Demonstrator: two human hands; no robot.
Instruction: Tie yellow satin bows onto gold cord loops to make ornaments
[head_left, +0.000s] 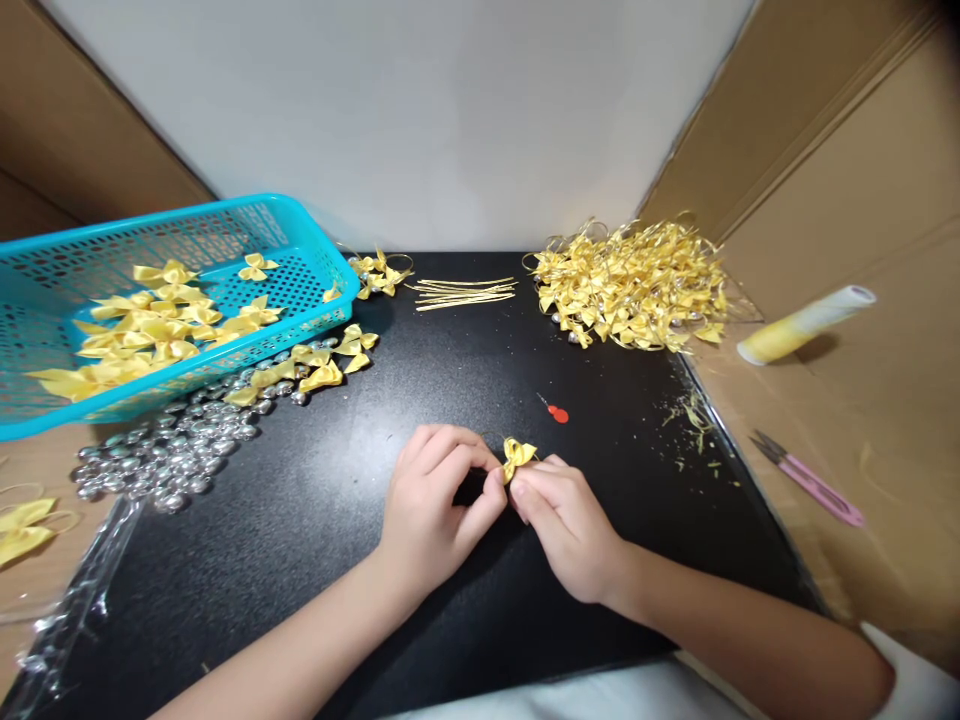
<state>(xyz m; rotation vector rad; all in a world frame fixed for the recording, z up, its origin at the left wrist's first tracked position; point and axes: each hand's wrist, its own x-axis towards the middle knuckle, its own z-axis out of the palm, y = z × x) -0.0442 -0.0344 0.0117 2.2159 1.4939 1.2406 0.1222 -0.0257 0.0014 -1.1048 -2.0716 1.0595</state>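
Observation:
My left hand [439, 500] and my right hand [564, 520] meet over the black mat [337, 520], fingertips pinched together. Between them sticks up a small yellow ribbon bow [518, 455], held by both hands. A small red-headed pin or threader [555, 410] lies on the mat just beyond the hands. A bundle of thin gold strings [463, 292] lies at the far middle of the mat.
A turquoise basket [315, 260] with several yellow bows stands tilted at the left. Silver bells [172, 450] are heaped below it, with loose bows [315, 370] beside. A big pile of finished bows [634, 285] lies far right. Pink snips [810, 480] and a ribbon roll [806, 325] rest on cardboard.

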